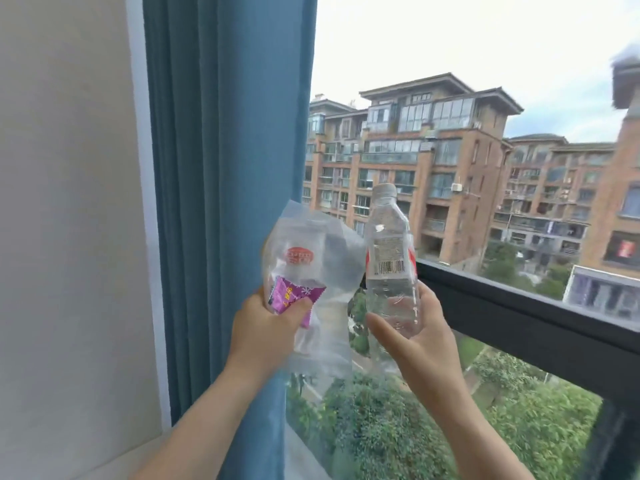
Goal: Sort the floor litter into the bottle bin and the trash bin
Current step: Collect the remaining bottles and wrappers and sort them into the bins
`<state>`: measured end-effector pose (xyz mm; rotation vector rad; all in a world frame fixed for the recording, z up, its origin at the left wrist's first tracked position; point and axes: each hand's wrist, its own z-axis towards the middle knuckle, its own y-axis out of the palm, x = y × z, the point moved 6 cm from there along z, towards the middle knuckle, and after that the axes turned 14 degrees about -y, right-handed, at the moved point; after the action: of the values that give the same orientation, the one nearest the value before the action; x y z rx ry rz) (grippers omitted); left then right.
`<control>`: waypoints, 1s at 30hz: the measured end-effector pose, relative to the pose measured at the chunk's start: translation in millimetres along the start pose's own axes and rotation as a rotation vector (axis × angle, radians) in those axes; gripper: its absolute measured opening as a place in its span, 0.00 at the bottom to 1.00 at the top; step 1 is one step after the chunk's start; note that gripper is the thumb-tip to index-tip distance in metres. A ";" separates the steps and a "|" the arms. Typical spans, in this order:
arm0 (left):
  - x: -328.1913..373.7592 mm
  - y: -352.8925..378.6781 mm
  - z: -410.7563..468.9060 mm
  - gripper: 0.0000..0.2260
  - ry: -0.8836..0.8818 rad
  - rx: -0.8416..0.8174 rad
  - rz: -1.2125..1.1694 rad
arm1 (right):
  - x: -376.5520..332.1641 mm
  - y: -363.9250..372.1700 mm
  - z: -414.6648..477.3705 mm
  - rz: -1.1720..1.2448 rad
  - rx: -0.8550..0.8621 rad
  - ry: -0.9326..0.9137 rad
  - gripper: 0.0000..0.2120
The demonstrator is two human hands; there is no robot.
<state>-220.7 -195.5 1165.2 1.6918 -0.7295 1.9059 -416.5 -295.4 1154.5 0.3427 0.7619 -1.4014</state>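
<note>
My left hand (266, 327) grips a bunch of wrappers at chest height: a clear plastic bag with a red mark (311, 258) and a small purple snack wrapper (294, 296). My right hand (415, 337) holds a clear plastic bottle (388, 265) upright by its base, fingers curled round it. The bottle has a pale cap and a label with a barcode. The bag's edge touches the bottle's side. Neither bin is in view, and the floor is hidden.
A blue curtain (225, 168) hangs straight ahead on the left, beside a white wall (69, 202). A large window with a black frame bar (519, 306) fills the right, showing brick apartment buildings and trees below.
</note>
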 end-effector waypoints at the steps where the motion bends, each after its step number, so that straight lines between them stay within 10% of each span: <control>1: 10.0 3.0 -6.1 0.14 0.010 -0.005 -0.001 | -7.4 -8.9 5.3 0.013 0.021 -0.015 0.38; 16: 94.3 66.6 -42.4 0.08 0.220 -0.137 -0.247 | -93.8 -103.9 46.4 -0.075 0.134 -0.247 0.41; 30: 123.2 88.7 -30.7 0.09 0.261 -0.684 -0.328 | -168.6 -97.6 1.1 -0.455 0.485 -0.182 0.33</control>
<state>-316.8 -239.4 1278.4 1.0382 -0.8160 1.3888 -507.7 -185.7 1287.2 0.4242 0.3488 -2.0221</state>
